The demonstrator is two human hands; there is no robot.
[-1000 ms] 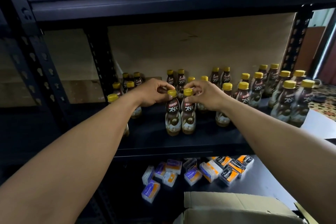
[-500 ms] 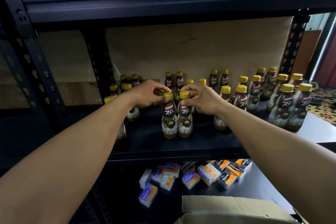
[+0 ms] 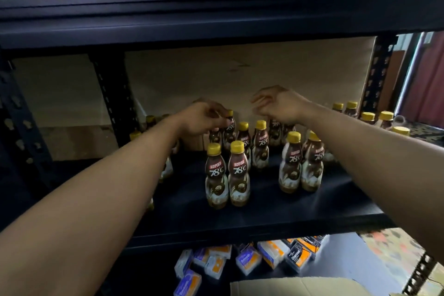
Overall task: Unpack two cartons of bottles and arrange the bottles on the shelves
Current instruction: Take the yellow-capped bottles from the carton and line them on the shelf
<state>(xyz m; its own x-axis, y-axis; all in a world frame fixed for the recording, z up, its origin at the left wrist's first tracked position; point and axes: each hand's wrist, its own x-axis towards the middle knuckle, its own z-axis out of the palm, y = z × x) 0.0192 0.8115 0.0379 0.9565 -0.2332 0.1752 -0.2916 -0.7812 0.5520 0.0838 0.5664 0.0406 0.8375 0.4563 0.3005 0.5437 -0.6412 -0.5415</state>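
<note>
While dark metal racking [image 3: 216, 19] w/ a cardboard back panel [image 3: 240, 74] fills the view, the mid shelf [image 3: 264, 206] carries brown bottles [image 3: 239, 175], waisted, yellow caps: two pairs nr the front edge, more twd the back. Left hand [image 3: 204, 119] curled at the cap of a rear bottle [image 3: 229, 136], blurred, can't tell if pinching. Right hand [image 3: 280, 106] hangs above them, fingers loosely bent, holding nothing.

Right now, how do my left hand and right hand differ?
The left hand sits lower, by the caps of the rear bottles, fingers curled; whether it grips one is too blurred to tell. The right hand hovers higher, clear above them, fingers loosely curled, holding nothing. Both reach over the middle shelf.
</note>
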